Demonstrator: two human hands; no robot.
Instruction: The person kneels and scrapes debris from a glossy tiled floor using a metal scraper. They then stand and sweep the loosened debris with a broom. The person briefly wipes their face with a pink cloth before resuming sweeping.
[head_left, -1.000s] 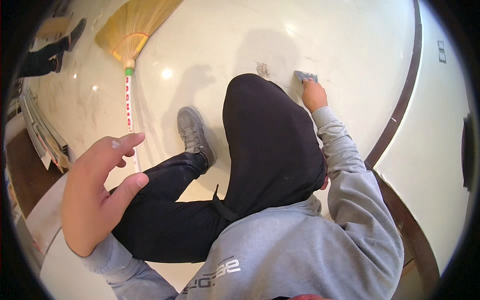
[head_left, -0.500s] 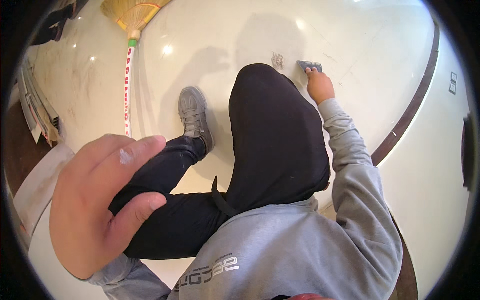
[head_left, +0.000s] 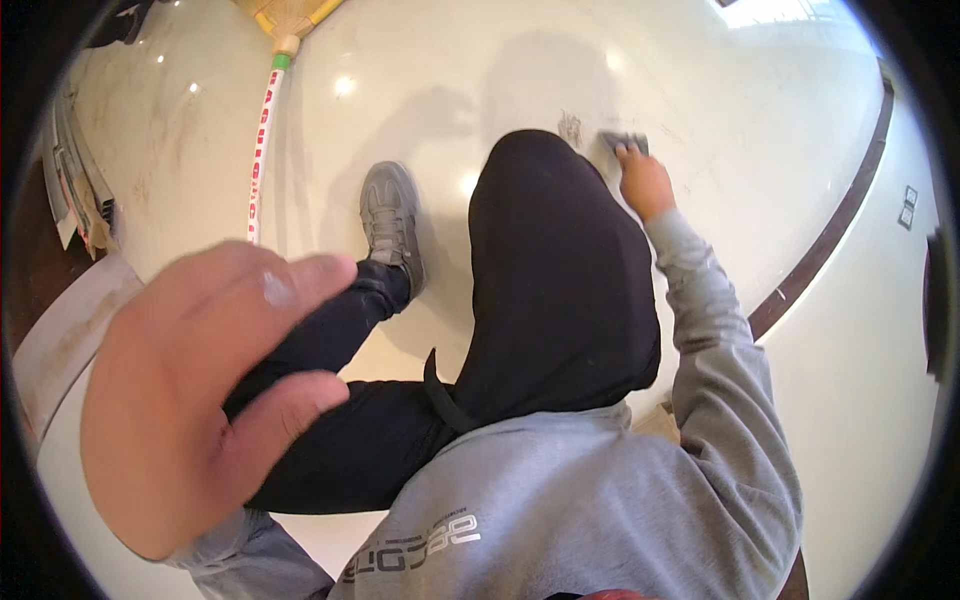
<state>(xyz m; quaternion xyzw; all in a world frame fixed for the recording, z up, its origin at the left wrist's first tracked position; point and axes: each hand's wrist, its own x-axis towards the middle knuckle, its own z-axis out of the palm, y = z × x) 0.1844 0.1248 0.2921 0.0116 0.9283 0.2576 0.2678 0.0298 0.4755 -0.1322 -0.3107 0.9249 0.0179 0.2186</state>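
Observation:
My right hand is closed around a flat, dark scraper, its wide blade low against the shiny cream floor. Just left of the blade, a brownish smudge marks that floor. Close to the camera, my left hand hangs in the air above my leg, fingers bent and thumb held apart, with nothing visible in it. A pale spot shows on one of its fingers.
A straw broom with a white-and-red handle lies at the upper left. Long strips are piled by the left edge. On the right, a dark skirting board runs below a white wall with a socket. My grey shoe stands mid-floor.
The view has shifted slightly. My right hand has drawn the scraper a little back toward me, and its blade now sits at a different angle. My left hand stays raised in much the same pose.

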